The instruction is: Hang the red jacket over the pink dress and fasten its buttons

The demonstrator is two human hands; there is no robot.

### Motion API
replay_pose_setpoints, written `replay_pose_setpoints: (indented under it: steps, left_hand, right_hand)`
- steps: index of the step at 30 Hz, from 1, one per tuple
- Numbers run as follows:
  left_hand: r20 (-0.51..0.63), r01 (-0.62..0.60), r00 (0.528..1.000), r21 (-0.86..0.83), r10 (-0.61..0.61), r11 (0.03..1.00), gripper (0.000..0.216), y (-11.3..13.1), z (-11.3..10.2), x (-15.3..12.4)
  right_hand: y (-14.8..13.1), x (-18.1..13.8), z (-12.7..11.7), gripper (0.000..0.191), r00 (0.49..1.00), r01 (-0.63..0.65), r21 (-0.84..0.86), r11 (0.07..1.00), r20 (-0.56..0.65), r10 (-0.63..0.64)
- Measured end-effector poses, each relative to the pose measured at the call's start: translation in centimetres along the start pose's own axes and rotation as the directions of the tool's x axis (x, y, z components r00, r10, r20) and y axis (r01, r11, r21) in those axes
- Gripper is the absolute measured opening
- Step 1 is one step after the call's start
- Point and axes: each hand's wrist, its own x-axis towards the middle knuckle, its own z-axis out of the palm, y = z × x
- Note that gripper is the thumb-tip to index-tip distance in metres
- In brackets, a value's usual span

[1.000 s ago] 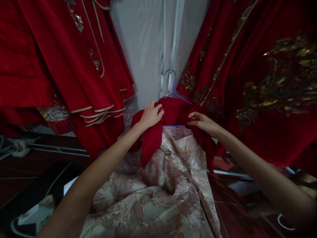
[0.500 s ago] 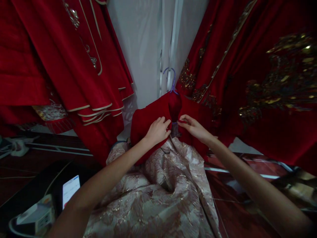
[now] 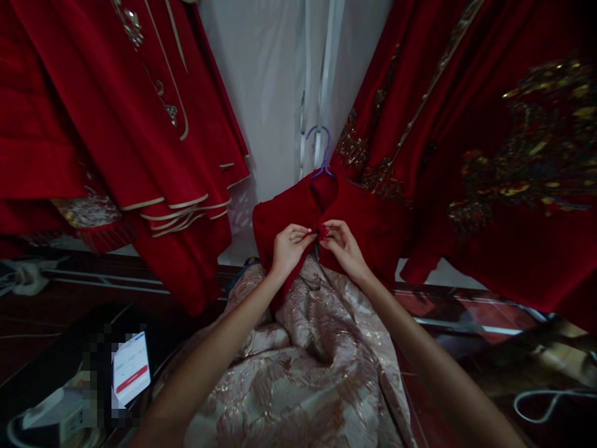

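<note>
A red garment point(image 3: 373, 214) on a purple hanger point(image 3: 328, 148) lies spread in front of me, its neck end toward the white wall. My left hand point(image 3: 290, 249) pinches the left front edge at the middle. Close beside it, my right hand point(image 3: 346, 250) pinches the right front edge, its fingertips only a small gap from the left ones. Any small fastener between the fingers is too small to make out. Shiny beige-pink brocade cloth point(image 3: 298, 379) spreads below the garment, toward me and under my forearms.
Red garments with pale piping point(image 3: 186, 149) hang at the left. More red garments with gold sequin trim point(image 3: 527, 149) hang at the right. A lit phone point(image 3: 133, 367) lies on a dark surface at lower left. White cable point(image 3: 543, 404) curls at lower right.
My hands have come together from either side, drawing the two front edges of the red garment close. The opening at its front has narrowed, and the metallic-looking patch between them is covered.
</note>
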Motion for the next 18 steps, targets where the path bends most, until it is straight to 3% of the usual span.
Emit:
replay_pose_setpoints:
  steps: [8,13,18]
  left_hand:
    - [0.101,-0.087,0.993,0.192,0.069,0.977,0.012,1.3,0.4,0.0]
    - [0.110,-0.060,0.993,0.176,0.041,0.983,0.015,1.3,0.0,0.5]
    - [0.066,-0.068,0.996,0.160,0.059,0.985,0.020,1.5,-0.5,0.1]
  right_hand:
    - [0.5,-0.3,-0.4,0.030,0.998,0.013,-0.046,0.999,-0.058,-0.015]
    - [0.9,-0.2,-0.6,0.031,1.000,-0.025,-0.036,0.999,-0.019,0.024]
    - [1.5,0.3,-0.1,0.030,0.998,0.013,-0.002,1.000,-0.064,-0.014]
